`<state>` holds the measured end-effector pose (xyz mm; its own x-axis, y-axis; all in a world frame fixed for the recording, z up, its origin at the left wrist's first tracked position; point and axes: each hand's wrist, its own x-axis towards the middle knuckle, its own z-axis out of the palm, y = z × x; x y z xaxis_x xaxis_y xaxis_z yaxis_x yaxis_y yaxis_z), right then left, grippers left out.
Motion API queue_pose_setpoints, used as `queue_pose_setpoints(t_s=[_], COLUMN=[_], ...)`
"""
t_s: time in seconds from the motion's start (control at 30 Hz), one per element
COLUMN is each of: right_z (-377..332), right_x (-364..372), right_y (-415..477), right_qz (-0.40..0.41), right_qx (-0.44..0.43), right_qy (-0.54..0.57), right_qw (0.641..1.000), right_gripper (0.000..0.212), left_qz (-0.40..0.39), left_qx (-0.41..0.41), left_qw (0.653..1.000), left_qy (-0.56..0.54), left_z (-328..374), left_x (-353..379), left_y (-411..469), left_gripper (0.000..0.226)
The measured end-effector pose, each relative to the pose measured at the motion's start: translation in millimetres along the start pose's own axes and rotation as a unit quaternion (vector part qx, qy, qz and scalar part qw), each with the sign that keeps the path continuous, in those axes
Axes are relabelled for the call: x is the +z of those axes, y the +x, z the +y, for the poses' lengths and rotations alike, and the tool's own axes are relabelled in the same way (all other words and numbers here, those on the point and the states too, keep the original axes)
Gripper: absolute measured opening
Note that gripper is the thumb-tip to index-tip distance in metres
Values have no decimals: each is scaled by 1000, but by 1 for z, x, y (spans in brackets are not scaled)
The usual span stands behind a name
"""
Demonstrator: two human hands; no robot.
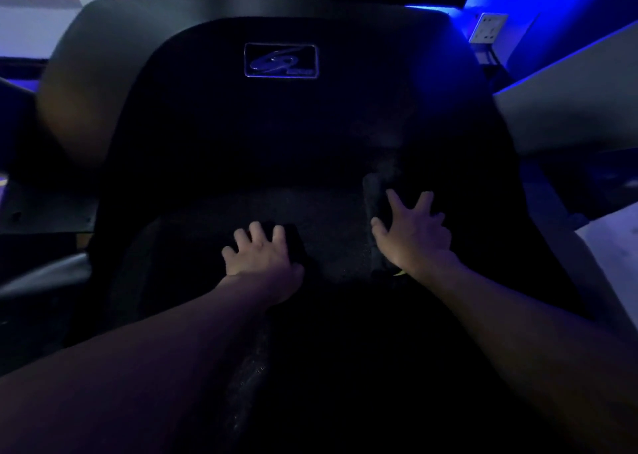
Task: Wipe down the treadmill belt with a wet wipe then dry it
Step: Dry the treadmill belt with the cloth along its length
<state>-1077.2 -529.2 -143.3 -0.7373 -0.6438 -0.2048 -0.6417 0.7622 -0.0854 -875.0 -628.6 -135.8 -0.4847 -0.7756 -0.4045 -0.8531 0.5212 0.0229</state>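
The scene is very dark. The black treadmill belt (331, 232) runs from the bottom of the view up to the motor cover (276, 136), which carries a logo badge (280, 60). My left hand (262, 253) lies flat on the belt with its fingers spread, over a dark patch that may be a cloth. My right hand (414, 232) presses a dark cloth (374, 194) onto the belt with its fingers spread wide. A bit of yellow-green shows under my right wrist (400, 273).
Grey side rails flank the belt, left (45, 277) and right (600, 263). The treadmill's grey uprights rise at left (86, 84) and right (569, 115). A wall socket (487, 28) sits on the blue-lit wall at the upper right.
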Motion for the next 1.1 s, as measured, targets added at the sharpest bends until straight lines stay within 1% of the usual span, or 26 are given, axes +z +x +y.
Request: queue_pose_setpoints(t_s=[0.07, 0.17, 0.27, 0.33, 0.53, 0.6, 0.73, 0.87, 0.93, 0.97, 1.07, 1.1], right_z=[-10, -30, -54, -77, -169, -190, -235, -294, -323, -333, -341, -338], right_x=[5, 8, 12, 14, 29, 33, 39, 50, 55, 57, 60, 61], right_y=[-2, -3, -5, -9, -33, -38, -53, -81, -97, -104, -112, -111], right_qz=[2, 10, 18, 16, 14, 4, -6, -27, -45, -52, -50, -51], right_qx=[10, 33, 30, 23, -73, -82, -88, -111, -130, -135, -151, -159], right_qy=[20, 72, 87, 87, 94, 95, 62, 69, 80, 87, 99, 100], right_qw=[1000, 997, 996, 996, 993, 992, 994, 991, 987, 986, 982, 981], right_gripper=[66, 60, 58, 58, 60, 59, 58, 58, 64, 68, 76, 75], left_qz=[19, 47, 62, 70, 98, 98, 92, 61, 60, 56, 47, 41], left_qx=[26, 64, 89, 88, 65, 50, 19, 3, 22, 29, 56, 47], left_qw=[999, 996, 993, 992, 991, 992, 993, 994, 993, 993, 996, 997], left_qy=[-20, -51, -54, -60, -63, -60, -65, -88, -95, -96, -51, -45], left_z=[-17, -40, -58, -69, -129, -148, -184, -212, -220, -222, -223, -221], left_x=[-3, -4, 0, 3, 8, 8, 8, 9, 13, 14, 18, 17], left_y=[1, 2, -1, -5, -21, -28, -45, -56, -60, -63, -66, -67], left_gripper=[56, 49, 46, 44, 39, 37, 31, 7, 12, 10, 13, 15])
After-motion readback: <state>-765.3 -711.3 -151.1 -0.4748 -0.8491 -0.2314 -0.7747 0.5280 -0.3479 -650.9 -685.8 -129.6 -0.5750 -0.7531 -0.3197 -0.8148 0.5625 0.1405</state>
